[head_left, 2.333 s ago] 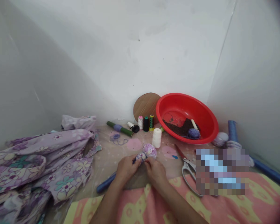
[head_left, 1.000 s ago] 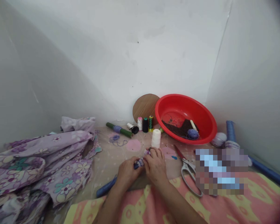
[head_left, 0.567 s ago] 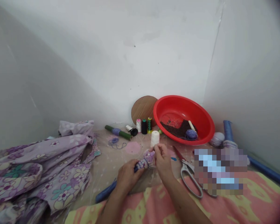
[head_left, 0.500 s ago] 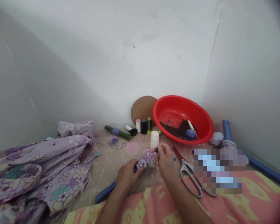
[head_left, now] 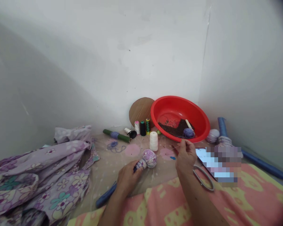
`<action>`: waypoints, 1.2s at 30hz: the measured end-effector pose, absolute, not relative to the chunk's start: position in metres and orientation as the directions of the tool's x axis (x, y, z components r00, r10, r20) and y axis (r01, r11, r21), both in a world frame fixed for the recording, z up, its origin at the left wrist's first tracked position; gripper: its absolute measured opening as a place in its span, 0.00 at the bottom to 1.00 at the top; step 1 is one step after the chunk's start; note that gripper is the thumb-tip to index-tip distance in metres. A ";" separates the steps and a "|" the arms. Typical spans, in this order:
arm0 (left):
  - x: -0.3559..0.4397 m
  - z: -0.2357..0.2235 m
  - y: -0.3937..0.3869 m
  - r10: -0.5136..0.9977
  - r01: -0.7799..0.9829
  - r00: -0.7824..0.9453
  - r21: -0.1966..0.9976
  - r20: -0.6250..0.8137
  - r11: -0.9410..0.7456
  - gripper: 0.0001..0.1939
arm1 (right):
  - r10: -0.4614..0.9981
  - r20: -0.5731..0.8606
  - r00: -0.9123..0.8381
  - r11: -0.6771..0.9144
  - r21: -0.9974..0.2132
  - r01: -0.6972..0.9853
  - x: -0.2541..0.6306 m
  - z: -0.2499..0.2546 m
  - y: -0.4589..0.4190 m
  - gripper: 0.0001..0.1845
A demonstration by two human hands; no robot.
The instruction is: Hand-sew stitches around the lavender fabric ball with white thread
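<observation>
My left hand (head_left: 129,175) is wrapped around a blue stick (head_left: 106,195), just below its round head. That head is a ball (head_left: 149,158) covered in lilac flowered cloth, with the cloth bound at the neck. Raised to the right, my right hand (head_left: 185,155) has its thumb and fingertips pinched together on a thin thread, faintly visible to the left of the fingertips. Under that hand lie the scissors (head_left: 204,178), one grey handle loop showing and the rest mostly covered. A white thread cone (head_left: 153,141) stands just behind the ball.
A red basin (head_left: 204,125) leans at the back, holding a purple yarn ball (head_left: 189,133) and dark material. Several thread spools (head_left: 142,128) and a green stick (head_left: 122,137) lie left of it. Flowered cloth (head_left: 68,175) is heaped left; a phone (head_left: 201,153) lies right.
My right hand has moved away from the cloth-covered ball to the right, over the scissors, fingers still pinched. My left hand keeps its grip on the stick. The view has shifted slightly.
</observation>
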State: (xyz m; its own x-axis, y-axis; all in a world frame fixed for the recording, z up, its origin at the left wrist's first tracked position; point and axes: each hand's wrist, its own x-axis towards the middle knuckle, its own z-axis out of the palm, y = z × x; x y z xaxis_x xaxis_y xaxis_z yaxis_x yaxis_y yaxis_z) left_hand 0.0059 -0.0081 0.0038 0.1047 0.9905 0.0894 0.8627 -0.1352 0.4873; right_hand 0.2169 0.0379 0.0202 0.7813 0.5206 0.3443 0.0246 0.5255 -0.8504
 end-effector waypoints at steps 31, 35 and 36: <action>-0.001 -0.002 -0.001 0.971 0.851 0.177 0.471 0.159 -0.232 0.22 | 0.938 0.325 -0.123 0.332 -0.733 0.594 0.155 -0.002 0.006 0.13; -0.003 -0.001 0.000 0.970 0.844 0.177 0.480 0.169 -0.238 0.21 | 0.953 0.244 -0.178 0.297 -0.651 0.699 0.154 -0.005 0.006 0.13; -0.003 -0.001 0.000 0.970 0.843 0.175 0.483 0.170 -0.237 0.21 | 0.955 0.235 -0.178 0.290 -0.638 0.713 0.154 -0.005 0.006 0.13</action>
State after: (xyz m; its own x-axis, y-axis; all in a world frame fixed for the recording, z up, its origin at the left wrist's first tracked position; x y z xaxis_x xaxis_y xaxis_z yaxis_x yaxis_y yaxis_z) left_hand -0.0030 0.0004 -0.0010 0.1752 0.9697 0.1701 0.8428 -0.2371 0.4832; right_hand 0.1542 0.0055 -0.0049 -0.1783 0.9555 0.2350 0.7130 0.2901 -0.6384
